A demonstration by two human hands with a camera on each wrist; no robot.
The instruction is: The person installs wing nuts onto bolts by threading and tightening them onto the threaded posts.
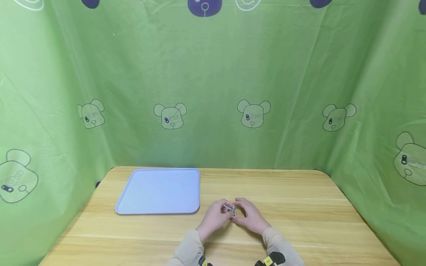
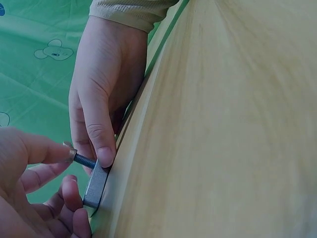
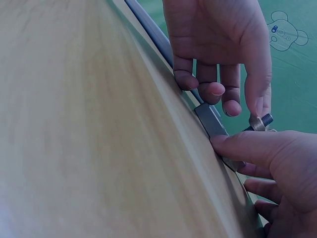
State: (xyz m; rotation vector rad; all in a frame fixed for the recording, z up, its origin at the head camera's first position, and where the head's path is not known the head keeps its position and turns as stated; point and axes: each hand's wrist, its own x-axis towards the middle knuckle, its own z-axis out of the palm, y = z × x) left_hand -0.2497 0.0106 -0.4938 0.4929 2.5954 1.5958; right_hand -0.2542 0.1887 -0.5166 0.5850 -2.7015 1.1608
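Observation:
A small grey metal block (image 2: 96, 187) with a threaded bolt (image 2: 85, 161) sticking out of its side is between the two hands, low over the table. My left hand (image 1: 215, 217) pinches a brass-coloured nut (image 3: 257, 123) on the bolt between thumb and index finger; its other fingers curl loosely near the block's far end. My right hand (image 1: 250, 218) grips the block, thumb laid on its face close to the bolt and fingers behind it. The bolt's threaded end shows past the nut in the right wrist view.
A pale lilac tray (image 1: 159, 192) lies at the back left of the wooden table (image 1: 299, 207). Green curtains (image 1: 213, 74) printed with bear heads enclose the table at the back and on both sides.

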